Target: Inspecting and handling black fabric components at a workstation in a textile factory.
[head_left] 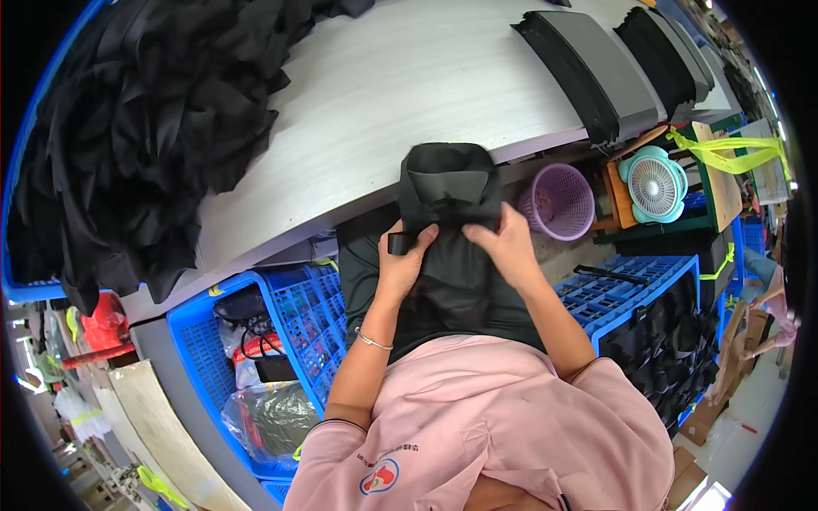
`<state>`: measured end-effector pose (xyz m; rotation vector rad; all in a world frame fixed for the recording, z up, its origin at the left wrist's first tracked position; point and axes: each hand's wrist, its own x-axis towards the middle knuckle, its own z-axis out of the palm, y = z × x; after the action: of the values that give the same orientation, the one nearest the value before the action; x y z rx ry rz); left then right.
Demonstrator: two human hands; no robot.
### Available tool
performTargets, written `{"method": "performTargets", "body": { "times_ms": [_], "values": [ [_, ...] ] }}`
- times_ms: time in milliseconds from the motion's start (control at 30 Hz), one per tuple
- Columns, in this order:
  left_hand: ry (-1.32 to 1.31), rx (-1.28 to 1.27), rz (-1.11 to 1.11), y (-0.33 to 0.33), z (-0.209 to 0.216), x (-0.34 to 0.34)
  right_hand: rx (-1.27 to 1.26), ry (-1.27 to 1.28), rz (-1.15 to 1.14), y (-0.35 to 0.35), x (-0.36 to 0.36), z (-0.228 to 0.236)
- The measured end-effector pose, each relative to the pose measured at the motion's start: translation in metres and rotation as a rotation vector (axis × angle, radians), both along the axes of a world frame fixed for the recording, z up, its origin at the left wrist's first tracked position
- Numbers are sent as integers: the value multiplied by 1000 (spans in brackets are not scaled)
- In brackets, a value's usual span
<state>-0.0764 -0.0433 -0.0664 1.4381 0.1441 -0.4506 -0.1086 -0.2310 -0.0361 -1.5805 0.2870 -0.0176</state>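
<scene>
Over my lap, at the table's front edge, I hold a black fabric pouch (449, 162), its mouth gaping upward and a greyish inner face showing. My left hand (404, 266) is closed on its near left edge, thumb on top. A short black strap end (399, 244) sticks out beside that hand's fingers. On the near right edge, my right hand (509, 249) grips the same pouch, thumb pointing inward. Fingers under the cloth are hidden on both hands. Dark cloth hangs below the pouch, hard to tell apart from my dark trousers.
A heap of black fabric pieces (153, 119) covers the left of the white table (375, 85). Stacked flat black pieces (596, 72) lie far right. Blue crates (302, 311) flank me. Right of my hands stand a purple basket (562, 203) and a turquoise fan (654, 185).
</scene>
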Motion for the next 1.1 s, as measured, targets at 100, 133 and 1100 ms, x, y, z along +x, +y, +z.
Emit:
{"method": "performTargets", "body": {
  "times_ms": [100, 133, 1100],
  "values": [
    [-114, -9, -95, 0, 5, -5, 48, 106, -115, -13, 5, 8],
    [-103, -138, -62, 1, 8, -7, 90, 106, -70, -20, 3, 15],
    [12, -342, 117, -17, 37, -26, 178, 111, -166, -34, -98, 31]
  ]
}}
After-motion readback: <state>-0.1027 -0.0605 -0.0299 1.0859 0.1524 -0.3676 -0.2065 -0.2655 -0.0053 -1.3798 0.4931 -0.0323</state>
